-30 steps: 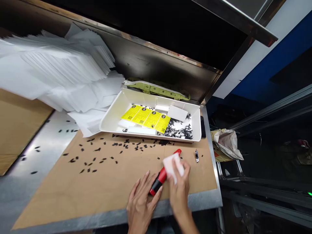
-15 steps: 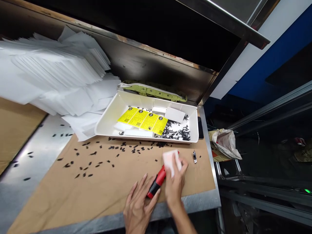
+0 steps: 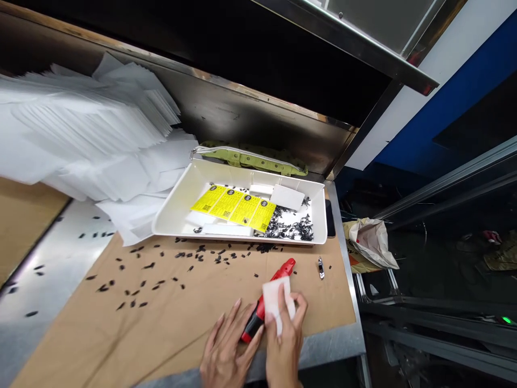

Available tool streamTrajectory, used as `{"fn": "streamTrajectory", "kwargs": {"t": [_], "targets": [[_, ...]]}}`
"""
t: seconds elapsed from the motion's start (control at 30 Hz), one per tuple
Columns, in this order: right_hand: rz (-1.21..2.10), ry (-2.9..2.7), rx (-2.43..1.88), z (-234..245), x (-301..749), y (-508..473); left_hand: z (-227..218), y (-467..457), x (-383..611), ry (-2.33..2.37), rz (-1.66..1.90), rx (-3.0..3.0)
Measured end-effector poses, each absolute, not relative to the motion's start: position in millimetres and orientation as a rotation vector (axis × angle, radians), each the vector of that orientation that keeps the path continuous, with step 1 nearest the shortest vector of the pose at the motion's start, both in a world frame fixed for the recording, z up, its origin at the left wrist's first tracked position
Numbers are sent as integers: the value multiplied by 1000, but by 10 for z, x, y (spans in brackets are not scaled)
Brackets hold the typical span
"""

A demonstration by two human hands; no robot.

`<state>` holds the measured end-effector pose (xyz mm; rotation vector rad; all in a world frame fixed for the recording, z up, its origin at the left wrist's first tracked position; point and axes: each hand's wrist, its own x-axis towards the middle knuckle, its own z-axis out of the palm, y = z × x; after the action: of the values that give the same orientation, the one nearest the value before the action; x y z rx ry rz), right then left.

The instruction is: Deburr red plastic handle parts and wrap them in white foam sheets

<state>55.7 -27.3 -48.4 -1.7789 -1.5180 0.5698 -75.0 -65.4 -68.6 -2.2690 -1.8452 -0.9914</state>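
On the metal table [image 3: 335, 345], everything sat slightly lower and further left in view than half a second earlier; layout looked unchanged. Brown sheet [image 3: 194, 318] covered most of the near side. Paper stack [image 3: 92, 124] was at the back left, loose sheets spilling to the tray's left end. White tray [image 3: 177, 202] stood at the back of the sheet, yellow labels [image 3: 234, 207] and black scraps [image 3: 302, 229] inside, green pouch [image 3: 258, 160] just behind it.

Main change was at the hands. Left hand [image 3: 226, 350] held station: thumb and index narrow around the tool's black end, other fingers flat beside it. Right hand [image 3: 285, 345] had come down along the tool, fingers pinching the white pad [image 3: 272, 299]. Red-and-black tool [image 3: 260, 308] lay slanted on the sheet, black end between left thumb and index, middle partly under the pad and right fingertips. Its red tip, mostly covered before, now showed clear past the pad. Metal clip [image 3: 320, 268] lay right of the tip, untouched. Black bits [image 3: 103, 288] were scattered left, well apart from the fingers.
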Motion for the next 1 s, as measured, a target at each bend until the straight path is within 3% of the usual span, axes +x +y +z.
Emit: {"fn": "streamTrajectory", "kwargs": {"t": [0.27,0.57,1.0], "targets": [[524,-1600,-1804,-319,944,154,-685,-678,-775,-1914,-1079,-2308],[538,-1725,-1823,-350,1092,-343,-745,-584,-894,-1988,-1157,-2295],[476,-1892,-1858,-199,1093,-244,-605,-552,-849,-1957,-1197,-2338]]}}
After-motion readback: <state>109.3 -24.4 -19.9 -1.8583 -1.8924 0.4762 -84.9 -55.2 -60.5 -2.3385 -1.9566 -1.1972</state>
